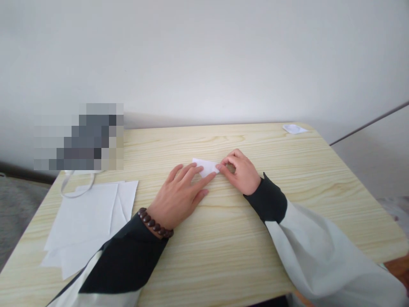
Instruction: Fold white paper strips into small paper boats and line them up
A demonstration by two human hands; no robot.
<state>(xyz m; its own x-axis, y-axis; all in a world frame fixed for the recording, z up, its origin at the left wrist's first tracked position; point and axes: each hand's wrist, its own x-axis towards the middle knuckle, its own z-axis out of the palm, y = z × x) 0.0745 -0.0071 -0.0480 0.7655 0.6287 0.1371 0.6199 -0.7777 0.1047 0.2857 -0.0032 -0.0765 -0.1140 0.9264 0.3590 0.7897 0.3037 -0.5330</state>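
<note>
A small folded piece of white paper (206, 165) lies near the middle of the light wooden table (243, 238). My left hand (180, 194) rests flat on it, fingers stretched out and pressing its left part down. My right hand (241, 170) is curled, its fingertips pinched on the paper's right edge. A dark bead bracelet (155, 224) sits on my left wrist.
Several loose white sheets (86, 221) lie at the table's left front. A white cord loop (76, 185) lies behind them, below a blurred dark object (86, 138). A small white scrap (294, 128) sits at the far right corner. A pale wall stands behind the table.
</note>
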